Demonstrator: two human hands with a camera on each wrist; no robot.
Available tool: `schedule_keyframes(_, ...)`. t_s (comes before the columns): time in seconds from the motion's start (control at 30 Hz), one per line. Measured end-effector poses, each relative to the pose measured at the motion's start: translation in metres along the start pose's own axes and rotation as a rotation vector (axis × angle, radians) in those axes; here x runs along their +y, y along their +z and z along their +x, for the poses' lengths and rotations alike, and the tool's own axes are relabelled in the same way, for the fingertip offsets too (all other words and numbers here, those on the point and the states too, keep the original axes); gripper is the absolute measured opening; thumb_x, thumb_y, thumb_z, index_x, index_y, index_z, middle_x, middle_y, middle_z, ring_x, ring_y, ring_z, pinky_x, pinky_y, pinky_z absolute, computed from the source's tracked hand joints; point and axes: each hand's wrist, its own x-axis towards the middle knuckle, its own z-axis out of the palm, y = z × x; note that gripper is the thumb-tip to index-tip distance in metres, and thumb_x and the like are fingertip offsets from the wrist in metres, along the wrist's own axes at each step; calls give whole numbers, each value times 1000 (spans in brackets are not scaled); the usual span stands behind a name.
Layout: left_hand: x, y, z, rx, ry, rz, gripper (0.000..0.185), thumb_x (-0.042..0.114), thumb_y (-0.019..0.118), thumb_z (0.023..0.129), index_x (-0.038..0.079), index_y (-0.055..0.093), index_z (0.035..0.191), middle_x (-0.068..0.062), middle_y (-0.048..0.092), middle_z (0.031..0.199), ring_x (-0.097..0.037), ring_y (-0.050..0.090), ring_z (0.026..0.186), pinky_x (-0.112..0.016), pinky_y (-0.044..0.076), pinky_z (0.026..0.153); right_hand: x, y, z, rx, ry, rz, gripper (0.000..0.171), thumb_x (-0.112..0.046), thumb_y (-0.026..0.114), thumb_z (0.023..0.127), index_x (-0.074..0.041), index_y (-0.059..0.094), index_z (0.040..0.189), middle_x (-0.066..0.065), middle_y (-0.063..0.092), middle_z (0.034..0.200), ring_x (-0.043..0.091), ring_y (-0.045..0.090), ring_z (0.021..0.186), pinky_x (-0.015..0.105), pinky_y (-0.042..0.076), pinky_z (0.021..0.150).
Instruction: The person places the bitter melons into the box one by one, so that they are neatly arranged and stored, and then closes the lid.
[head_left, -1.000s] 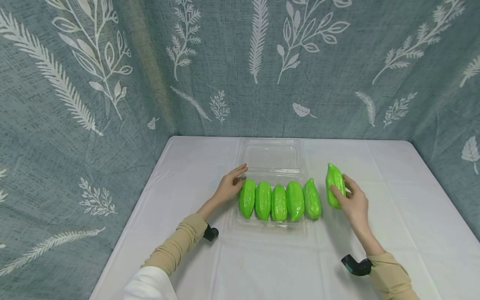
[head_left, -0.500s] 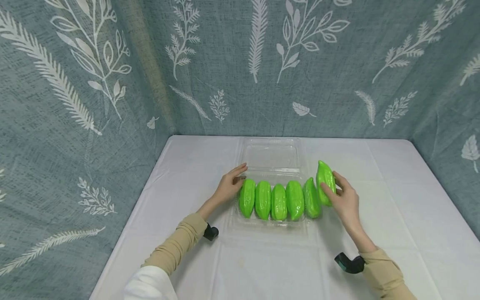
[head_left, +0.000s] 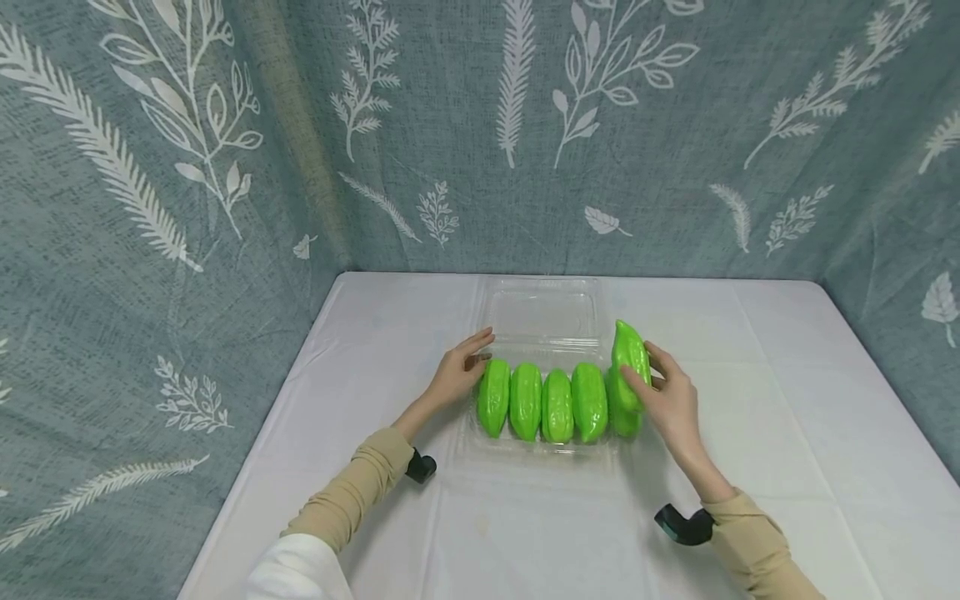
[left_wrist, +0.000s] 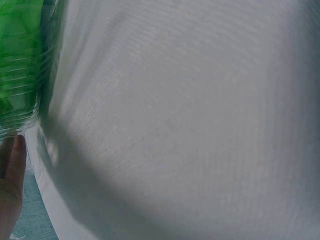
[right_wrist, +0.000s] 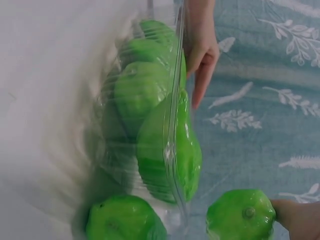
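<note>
Your right hand grips a green gourd, thumb on its near face and fingers curled round the far side. You hold it tilted, pointed tip up and away from you, above the right end of the tray. Its lower end sits over the 5th gourd in the row, and from the head view you cannot tell whether the 2 touch. In the right wrist view the held gourd shows stem end on, with your fingertip against its side, just outside the tray's clear wall.

The tray is a clear clamshell lying at the middle of the table, with its open lid flat toward the far edge. 5 gourds lie in it side by side, lengthwise from near to far, each touching its neighbour; the leftmost is beside your other hand.

Your left hand rests at the tray's left far corner, fingers straight and relaxed, pointing toward the lid hinge, the fingertips on the tray rim. It clasps nothing. The left wrist view shows only the white tablecloth, a blurred strip of green behind ribbed plastic at the left edge, and 1 fingertip just below it.

Both sleeves are tan, and a black wrist camera sits under the right wrist
</note>
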Motion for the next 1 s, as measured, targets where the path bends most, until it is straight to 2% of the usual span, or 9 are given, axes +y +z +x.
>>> schedule_keyframes(0.5, -1, 1, -2, 2, -28, -16, 45, -6, 46, 93, -7, 43, 138, -16, 34, 152, -38, 55, 120, -44, 42, 109, -5, 17, -4, -26, -31, 34, 65, -30, 60, 93, -2, 34, 145, 26, 42, 143, 43, 54, 119, 45, 56, 91)
schedule_keyframes(0.83, 3, 0, -4, 1, -14, -15, 45, -8, 46, 92, -9, 43, 137, -21, 34, 150, -40, 55, 120, -46, 42, 109, -12, 30, -5, -43, -37, 61, 64, -29, 63, 91, -3, 37, 144, 25, 46, 140, 43, 56, 118, 44, 57, 89)
schedule_keyframes(0.87, -2, 1, -3, 3, -13, -9, 45, -7, 46, 93, -8, 43, 137, -19, 35, 151, -39, 55, 120, -46, 42, 109, -13, 31, -5, -42, -37, 64, 64, -29, 63, 91, -4, 37, 144, 24, 47, 140, 42, 56, 117, 44, 57, 89)
schedule_keyframes(1.0, -1, 1, -1, 10, -12, 0, 44, -7, 46, 93, -8, 44, 137, -17, 36, 150, -38, 56, 119, -45, 43, 108, -17, 36, -4, -38, -45, 61, 63, -29, 63, 90, -5, 38, 143, 23, 48, 139, 42, 57, 116, 45, 57, 89)
